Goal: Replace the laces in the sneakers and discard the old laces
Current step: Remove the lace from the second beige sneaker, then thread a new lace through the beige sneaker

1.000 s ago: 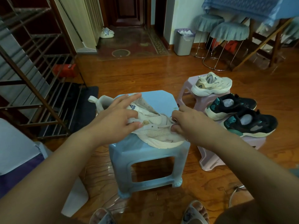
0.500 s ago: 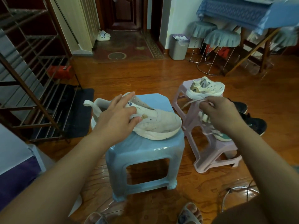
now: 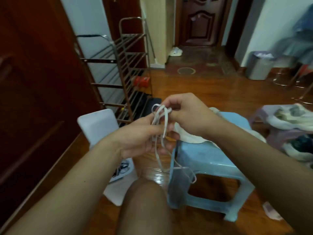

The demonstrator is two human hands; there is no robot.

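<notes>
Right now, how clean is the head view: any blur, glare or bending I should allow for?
Head view: motion-blurred throughout, worst at the right edge around the sneakers; glare on the floor below the hands; wide-angle bending curves the rack; the lace between left hand and right hand is readable but soft.

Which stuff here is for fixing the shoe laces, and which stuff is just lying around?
For the job:
white lace, held by left hand and right hand
cream sneaker on blue stool
bin

Lying about:
shoe rack
red thing
white box
</notes>
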